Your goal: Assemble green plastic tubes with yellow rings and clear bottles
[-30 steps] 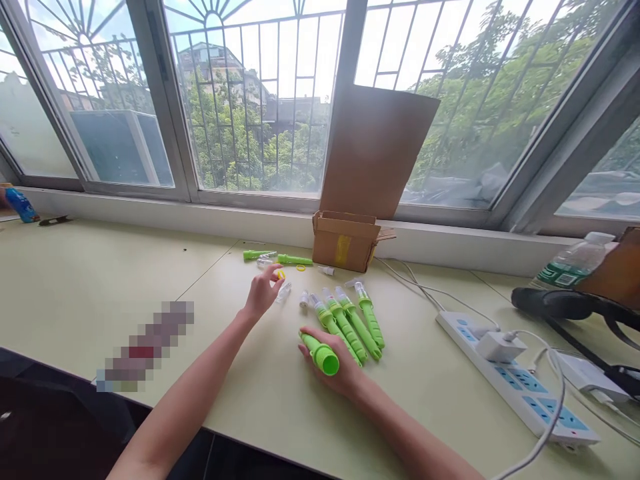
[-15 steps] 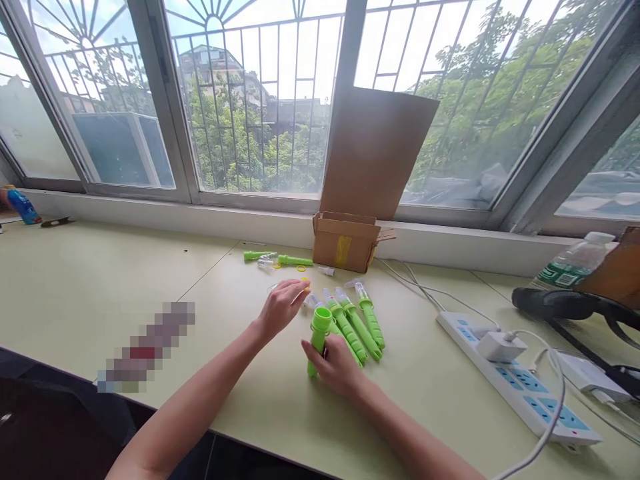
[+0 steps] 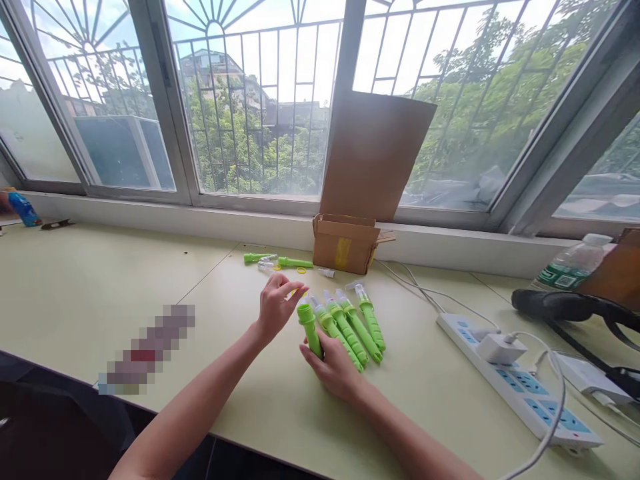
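My right hand is wrapped around a bright green plastic tube, its threaded open end tilted up to the left. Just beyond that end, my left hand pinches a small yellow ring between thumb and fingertips; the fingers partly hide it. Beside my right hand lie several green tubes with clear tips, side by side. Farther back are two more green tubes, a loose yellow ring, a clear cap and a whitish clear piece.
A small cardboard box stands against the window ledge, with a cardboard sheet behind it. To the right are a power strip with cables, sunglasses and a plastic bottle. A blue bottle is far left.
The green tube has tilted and moved left, its open end now leaning toward my left hand. My left hand has turned and drawn slightly back with the yellow ring.
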Demonstrator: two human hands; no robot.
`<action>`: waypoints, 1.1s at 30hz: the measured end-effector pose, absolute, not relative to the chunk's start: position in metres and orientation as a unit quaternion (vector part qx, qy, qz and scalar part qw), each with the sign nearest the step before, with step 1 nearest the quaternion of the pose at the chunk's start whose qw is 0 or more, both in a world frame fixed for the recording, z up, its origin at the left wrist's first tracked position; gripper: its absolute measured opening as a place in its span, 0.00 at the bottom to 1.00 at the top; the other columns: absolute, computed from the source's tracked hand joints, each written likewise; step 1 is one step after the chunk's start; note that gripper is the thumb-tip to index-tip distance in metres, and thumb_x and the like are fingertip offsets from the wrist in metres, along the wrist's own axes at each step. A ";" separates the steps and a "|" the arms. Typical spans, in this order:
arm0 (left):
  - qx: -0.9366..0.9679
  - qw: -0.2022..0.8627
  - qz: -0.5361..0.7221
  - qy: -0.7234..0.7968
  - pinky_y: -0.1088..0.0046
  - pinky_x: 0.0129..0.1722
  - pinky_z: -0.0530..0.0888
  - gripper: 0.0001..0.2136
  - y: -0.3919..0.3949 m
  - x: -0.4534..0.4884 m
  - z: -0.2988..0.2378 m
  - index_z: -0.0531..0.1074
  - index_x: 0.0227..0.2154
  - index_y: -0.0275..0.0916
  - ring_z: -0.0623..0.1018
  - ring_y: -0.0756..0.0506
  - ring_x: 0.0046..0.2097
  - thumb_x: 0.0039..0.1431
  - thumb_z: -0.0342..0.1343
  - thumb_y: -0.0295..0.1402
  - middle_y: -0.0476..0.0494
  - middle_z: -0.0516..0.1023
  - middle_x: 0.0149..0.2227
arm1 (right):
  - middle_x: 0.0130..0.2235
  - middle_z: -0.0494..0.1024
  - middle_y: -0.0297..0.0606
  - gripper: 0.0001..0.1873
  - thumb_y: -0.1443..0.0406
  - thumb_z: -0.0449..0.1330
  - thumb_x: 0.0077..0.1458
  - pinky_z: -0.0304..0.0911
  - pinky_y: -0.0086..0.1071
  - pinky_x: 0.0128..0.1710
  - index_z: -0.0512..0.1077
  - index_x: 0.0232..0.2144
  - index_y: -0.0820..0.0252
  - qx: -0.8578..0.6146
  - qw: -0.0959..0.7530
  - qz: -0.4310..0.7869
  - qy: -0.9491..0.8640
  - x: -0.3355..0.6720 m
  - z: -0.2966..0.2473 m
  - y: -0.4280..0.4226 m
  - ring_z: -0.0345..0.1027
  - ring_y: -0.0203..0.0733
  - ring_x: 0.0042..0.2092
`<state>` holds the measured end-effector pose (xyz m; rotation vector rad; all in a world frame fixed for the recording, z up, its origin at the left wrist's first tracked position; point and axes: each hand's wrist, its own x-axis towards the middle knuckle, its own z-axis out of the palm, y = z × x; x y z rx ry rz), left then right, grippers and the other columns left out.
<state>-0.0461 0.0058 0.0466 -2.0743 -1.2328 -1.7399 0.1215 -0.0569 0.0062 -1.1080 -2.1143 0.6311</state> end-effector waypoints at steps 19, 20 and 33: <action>-0.724 -0.138 -0.575 -0.355 0.70 0.39 0.80 0.05 -0.003 -0.025 0.033 0.71 0.35 0.39 0.80 0.49 0.34 0.59 0.56 0.34 0.46 0.80 0.34 | 0.20 0.66 0.29 0.14 0.56 0.50 0.60 0.54 0.31 0.19 0.67 0.40 0.59 -0.450 0.398 0.340 -0.724 0.124 0.001 -0.049 0.58 0.36 0.19; -0.724 -0.141 -0.573 -0.356 0.70 0.39 0.80 0.05 -0.003 -0.025 0.034 0.71 0.35 0.39 0.80 0.49 0.35 0.59 0.56 0.34 0.46 0.80 0.34 | 0.20 0.66 0.29 0.14 0.56 0.50 0.60 0.54 0.31 0.19 0.67 0.40 0.60 -0.451 0.397 0.338 -0.724 0.123 0.001 -0.049 0.58 0.36 0.19; -0.701 -0.194 -0.578 -0.370 0.69 0.41 0.79 0.05 -0.006 -0.023 0.036 0.69 0.36 0.39 0.81 0.46 0.40 0.60 0.54 0.34 0.43 0.80 0.36 | 0.20 0.64 0.28 0.13 0.58 0.51 0.60 0.54 0.30 0.21 0.67 0.39 0.60 -0.444 0.387 0.348 -0.729 0.123 0.002 -0.051 0.56 0.35 0.19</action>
